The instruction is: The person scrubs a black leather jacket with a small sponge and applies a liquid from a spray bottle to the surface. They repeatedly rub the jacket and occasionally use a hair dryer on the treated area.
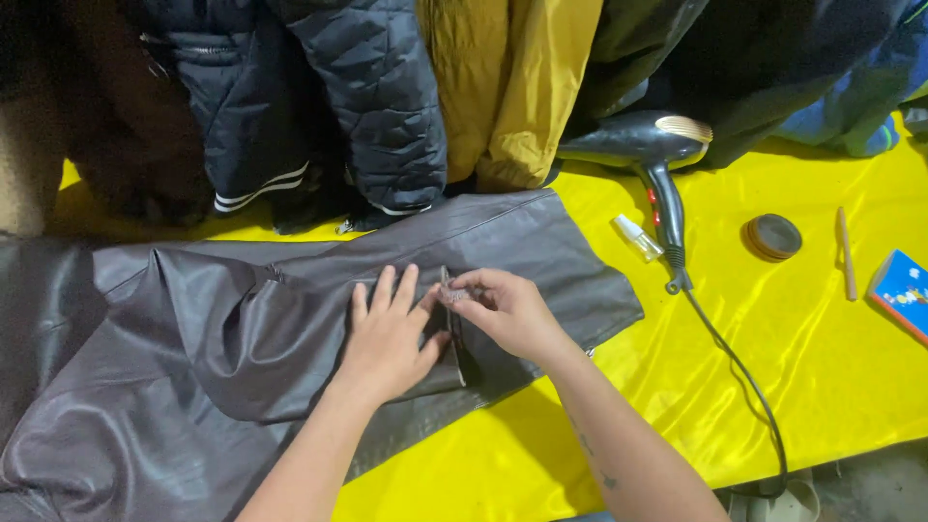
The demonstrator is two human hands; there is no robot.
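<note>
Left hand lies flat, palm down, fingers spread and pointing away, pressing on the dark grey leather jacket; forearm comes in from the bottom edge, angled up and right. Right hand is curled, thumb and forefinger pinched on a small silvery bit at the jacket's seam, just beside the left fingertips; too small to tell what it is. Right forearm enters from bottom right, wrist bent inward. Both hands sit on the sleeve part, near its cuff end, which stops just right of the right hand. Jacket spreads left and down over the yellow satin cloth, running off the left edge. Bare yellow cloth lies open right of and below the cuff. Farther right: black hair dryer with cord trailing to the bottom edge, small clear bottle touching its handle, round tin, thin stick, blue box at the right edge. Hanging coats crowd the far side, close above the jacket.
</note>
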